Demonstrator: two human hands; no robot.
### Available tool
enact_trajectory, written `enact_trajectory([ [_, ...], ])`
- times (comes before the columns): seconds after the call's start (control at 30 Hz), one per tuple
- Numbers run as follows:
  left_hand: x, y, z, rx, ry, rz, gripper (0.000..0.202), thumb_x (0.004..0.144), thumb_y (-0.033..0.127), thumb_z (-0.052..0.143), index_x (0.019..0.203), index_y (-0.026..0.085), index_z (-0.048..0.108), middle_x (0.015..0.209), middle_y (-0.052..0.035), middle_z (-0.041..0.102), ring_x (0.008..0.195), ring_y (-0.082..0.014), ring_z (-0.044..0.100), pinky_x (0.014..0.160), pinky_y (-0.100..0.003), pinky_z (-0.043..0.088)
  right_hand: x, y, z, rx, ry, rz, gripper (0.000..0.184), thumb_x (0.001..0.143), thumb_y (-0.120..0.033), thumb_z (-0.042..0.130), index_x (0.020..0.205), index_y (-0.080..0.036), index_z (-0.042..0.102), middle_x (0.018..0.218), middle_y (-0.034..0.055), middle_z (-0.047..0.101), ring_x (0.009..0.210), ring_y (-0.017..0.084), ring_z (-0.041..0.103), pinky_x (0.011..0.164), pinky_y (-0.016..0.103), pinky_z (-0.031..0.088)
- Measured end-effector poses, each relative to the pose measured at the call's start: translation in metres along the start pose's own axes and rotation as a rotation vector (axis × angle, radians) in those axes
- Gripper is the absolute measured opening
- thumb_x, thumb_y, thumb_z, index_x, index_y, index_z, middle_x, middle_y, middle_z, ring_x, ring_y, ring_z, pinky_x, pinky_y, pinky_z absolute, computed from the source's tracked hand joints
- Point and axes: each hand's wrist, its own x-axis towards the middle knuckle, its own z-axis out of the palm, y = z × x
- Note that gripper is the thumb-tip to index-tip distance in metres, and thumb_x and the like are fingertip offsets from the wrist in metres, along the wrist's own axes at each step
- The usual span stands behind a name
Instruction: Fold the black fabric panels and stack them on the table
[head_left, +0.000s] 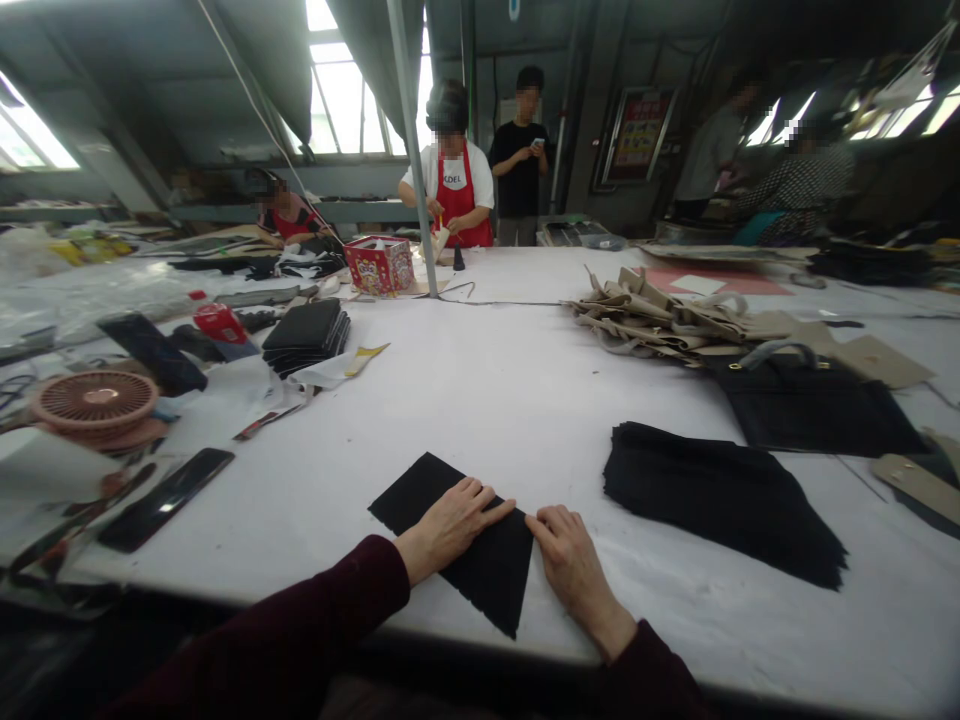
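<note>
A four-sided piece of black fabric lies flat near the table's front edge, set at a slant and with slightly ragged lower edges. Across its middle my left hand rests palm down, fingers stretched out toward the upper right edge. My right hand is at that edge, its index fingertip on the fabric and its other fingers curled. The right thumb is hidden under the hand. To the right of my hands lies a stack of black fabric pieces with uneven ends.
Behind the stack are a black bag panel with grey handle and a beige strap pile. At left lie a phone, a pink fan and folded black pieces. A pole rises beyond; a person in a red apron works opposite.
</note>
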Motion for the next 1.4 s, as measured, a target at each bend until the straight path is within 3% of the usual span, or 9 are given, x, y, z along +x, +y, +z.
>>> enact_trajectory([
  [0.17, -0.001, 0.001, -0.001, 0.007, -0.014, -0.007, 0.059, 0.091, 0.013, 0.048, 0.146, 0.027, 0.032, 0.108, -0.0069, 0.053, 0.095, -0.0226, 0.050, 0.092, -0.036, 0.039, -0.020, 0.010, -0.010, 0.073, 0.018, 0.031, 0.028, 0.089, -0.003, 0.044, 0.102, -0.017, 0.064, 0.093, 0.0069, 0.057, 0.088, 0.021, 0.049, 0.078, 0.035, 0.038],
  [0.3, 0.000, 0.002, 0.000, 0.003, -0.020, -0.014, 0.060, 0.090, 0.013, 0.048, 0.146, 0.027, 0.032, 0.108, -0.0073, 0.053, 0.096, -0.0236, 0.051, 0.092, -0.037, 0.039, -0.024, 0.016, -0.015, 0.151, 0.074, 0.137, 0.030, 0.089, -0.003, 0.040, 0.103, -0.017, 0.062, 0.095, 0.0075, 0.058, 0.089, 0.021, 0.051, 0.078, 0.034, 0.042],
  [0.47, 0.000, 0.003, -0.001, -0.013, -0.019, -0.028, 0.059, 0.091, 0.013, 0.046, 0.147, 0.026, 0.031, 0.108, -0.0078, 0.054, 0.098, -0.0243, 0.051, 0.093, -0.039, 0.039, 0.004, -0.004, -0.009, 0.042, 0.045, 0.175, 0.048, 0.085, -0.001, 0.040, 0.126, -0.019, 0.056, 0.099, 0.0081, 0.059, 0.090, 0.021, 0.053, 0.076, 0.033, 0.043],
  [0.6, 0.000, 0.004, -0.003, -0.036, -0.023, -0.045, 0.055, 0.093, 0.016, 0.046, 0.146, 0.022, 0.033, 0.108, -0.0088, 0.056, 0.098, -0.0248, 0.052, 0.092, -0.039, 0.041, 0.018, -0.026, 0.003, -0.115, 0.008, 0.133, 0.047, 0.082, -0.002, 0.047, 0.125, -0.017, 0.057, 0.100, 0.0100, 0.060, 0.090, 0.024, 0.052, 0.077, 0.037, 0.041],
  [0.73, -0.003, 0.001, 0.001, -0.110, -0.007, -0.044, 0.051, 0.094, 0.020, 0.045, 0.144, 0.018, 0.035, 0.116, -0.0107, 0.057, 0.106, -0.0251, 0.052, 0.096, -0.038, 0.041, 0.010, -0.027, 0.017, -0.150, 0.073, 0.109, 0.051, 0.078, -0.002, 0.048, 0.126, -0.018, 0.055, 0.107, 0.0103, 0.061, 0.093, 0.025, 0.052, 0.081, 0.040, 0.040],
  [0.9, -0.018, -0.021, 0.016, -0.136, 0.021, -0.123, 0.049, 0.093, 0.016, 0.043, 0.142, 0.013, 0.039, 0.126, -0.0121, 0.056, 0.115, -0.0257, 0.051, 0.105, -0.038, 0.038, 0.003, -0.018, 0.029, -0.132, 0.143, 0.096, 0.054, 0.076, -0.004, 0.048, 0.127, -0.020, 0.055, 0.109, 0.0091, 0.062, 0.093, 0.026, 0.053, 0.082, 0.041, 0.040],
  [1.1, -0.043, -0.064, 0.021, -0.107, -0.075, -0.318, 0.055, 0.084, 0.002, 0.043, 0.139, 0.012, 0.044, 0.133, -0.0158, 0.054, 0.122, -0.0262, 0.051, 0.107, -0.040, 0.037, 0.007, -0.022, 0.021, -0.172, 0.128, 0.068, 0.057, 0.074, 0.000, 0.045, 0.127, -0.021, 0.056, 0.110, 0.0087, 0.063, 0.093, 0.025, 0.054, 0.081, 0.040, 0.042],
  [1.27, -0.050, -0.084, 0.017, -0.151, -0.097, -0.440, 0.055, 0.082, -0.002, 0.042, 0.135, 0.011, 0.048, 0.130, -0.0175, 0.056, 0.118, -0.0256, 0.055, 0.103, -0.040, 0.041, 0.002, -0.024, 0.014, -0.151, 0.118, 0.082, 0.052, 0.078, 0.000, 0.044, 0.125, -0.017, 0.058, 0.111, 0.0097, 0.063, 0.096, 0.025, 0.054, 0.083, 0.041, 0.042],
  [1.4, -0.047, -0.091, 0.013, -0.210, -0.069, -0.515, 0.043, 0.084, 0.001, 0.043, 0.120, 0.017, 0.061, 0.121, -0.0125, 0.062, 0.110, -0.0230, 0.061, 0.094, -0.036, 0.047, -0.006, -0.021, 0.010, -0.111, 0.111, 0.098, 0.054, 0.078, 0.002, 0.043, 0.126, -0.018, 0.058, 0.118, 0.0089, 0.062, 0.102, 0.023, 0.054, 0.087, 0.039, 0.042],
])
